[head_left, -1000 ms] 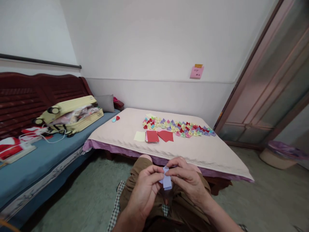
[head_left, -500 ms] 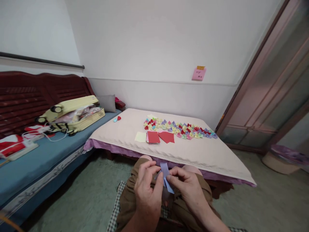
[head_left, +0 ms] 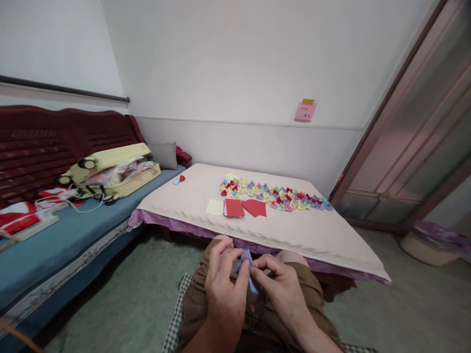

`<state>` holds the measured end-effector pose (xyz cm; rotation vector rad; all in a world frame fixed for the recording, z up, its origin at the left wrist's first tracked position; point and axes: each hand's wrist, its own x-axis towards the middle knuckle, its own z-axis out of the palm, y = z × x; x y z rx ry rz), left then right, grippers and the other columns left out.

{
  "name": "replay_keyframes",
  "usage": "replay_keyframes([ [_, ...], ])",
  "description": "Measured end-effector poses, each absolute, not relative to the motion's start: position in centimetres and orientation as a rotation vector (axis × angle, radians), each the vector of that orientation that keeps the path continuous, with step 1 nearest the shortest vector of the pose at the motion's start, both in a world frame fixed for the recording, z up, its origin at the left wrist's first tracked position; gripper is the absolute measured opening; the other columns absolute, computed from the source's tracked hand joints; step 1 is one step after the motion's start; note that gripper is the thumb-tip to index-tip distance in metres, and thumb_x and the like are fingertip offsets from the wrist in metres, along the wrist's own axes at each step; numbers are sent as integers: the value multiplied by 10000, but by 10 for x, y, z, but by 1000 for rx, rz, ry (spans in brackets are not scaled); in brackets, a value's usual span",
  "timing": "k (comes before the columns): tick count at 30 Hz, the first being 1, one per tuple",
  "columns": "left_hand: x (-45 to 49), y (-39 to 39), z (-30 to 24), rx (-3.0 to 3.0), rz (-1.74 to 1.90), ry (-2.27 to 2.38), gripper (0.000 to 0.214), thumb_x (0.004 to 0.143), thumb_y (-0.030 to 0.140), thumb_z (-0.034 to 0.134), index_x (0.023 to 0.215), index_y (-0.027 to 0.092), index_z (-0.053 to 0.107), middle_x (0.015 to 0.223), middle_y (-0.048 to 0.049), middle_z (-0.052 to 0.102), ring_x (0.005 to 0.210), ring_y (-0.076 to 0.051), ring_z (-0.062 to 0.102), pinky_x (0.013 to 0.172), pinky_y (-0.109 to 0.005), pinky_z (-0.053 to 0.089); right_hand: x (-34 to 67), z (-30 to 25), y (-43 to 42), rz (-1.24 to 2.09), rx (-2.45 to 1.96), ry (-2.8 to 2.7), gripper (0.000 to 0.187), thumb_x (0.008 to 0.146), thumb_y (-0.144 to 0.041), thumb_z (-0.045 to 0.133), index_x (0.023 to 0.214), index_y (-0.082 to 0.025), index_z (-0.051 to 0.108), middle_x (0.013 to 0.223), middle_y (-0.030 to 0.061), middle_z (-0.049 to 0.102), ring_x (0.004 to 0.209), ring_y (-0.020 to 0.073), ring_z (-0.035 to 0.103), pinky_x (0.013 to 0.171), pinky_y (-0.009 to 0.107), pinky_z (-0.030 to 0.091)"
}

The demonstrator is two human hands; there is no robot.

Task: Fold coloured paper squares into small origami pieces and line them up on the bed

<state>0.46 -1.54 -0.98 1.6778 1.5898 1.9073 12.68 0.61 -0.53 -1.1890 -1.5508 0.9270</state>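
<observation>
- Pale green floor (head_left: 140, 289) and plain white walls of a small room, seen from a seated person's head, looking down over the knees toward a low table (head_left: 331, 240) draped in a cream cloth with a purple hem.
- Nearest, just short of the table's front edge and above the lap, the left hand (head_left: 224, 289) and right hand (head_left: 285, 291) meet. The fingertips of both are pinched tight on a small lavender paper piece (head_left: 247, 256).
- Half a second ago that paper stood up as a longer strip above the fingers. Now only a short peak and a sliver show and the hands have drawn closer, so the fold looks a stage tighter.
- A checked seat cushion (head_left: 174, 323) lies under the person, in front of the table.
- The knees sit right at the table's front edge, so the hands work in a narrow space.
- A wide strip of cloth runs from that edge to the first papers.
- On the table's near half, side by side: a pale yellow square (head_left: 214, 207), a stack of red squares (head_left: 233, 208) and a loose red sheet (head_left: 254, 207).
- Behind these, toward the table's far edge, is a band of small folded paper pieces (head_left: 274, 192) in red, yellow, purple, green and blue. Two stray pieces (head_left: 178, 180) lie near its far left corner.
- Left of the table and close against it is a blue-cushioned wooden bench (head_left: 73, 240) carrying a yellow suitcase (head_left: 110, 171), its lid ajar.
- Right of the table, across open floor, are a sliding door (head_left: 412, 147) and a purple-lined basket (head_left: 430, 240).
- Beyond the table, a pink note (head_left: 305, 111) is stuck to the wall.
</observation>
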Motion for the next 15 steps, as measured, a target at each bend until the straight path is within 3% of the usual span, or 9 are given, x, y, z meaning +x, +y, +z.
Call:
replay_keyframes([
  [15, 4, -13, -10, 1550, 1862, 1555, 99, 769, 165, 647, 828, 230, 693, 1102, -92, 620, 1029, -246, 602, 886, -344, 473, 128, -15, 11, 778, -1169, -1615, 219, 777, -326, 626, 613, -182, 640, 610, 14, 587, 594, 163, 513, 539, 251, 400],
])
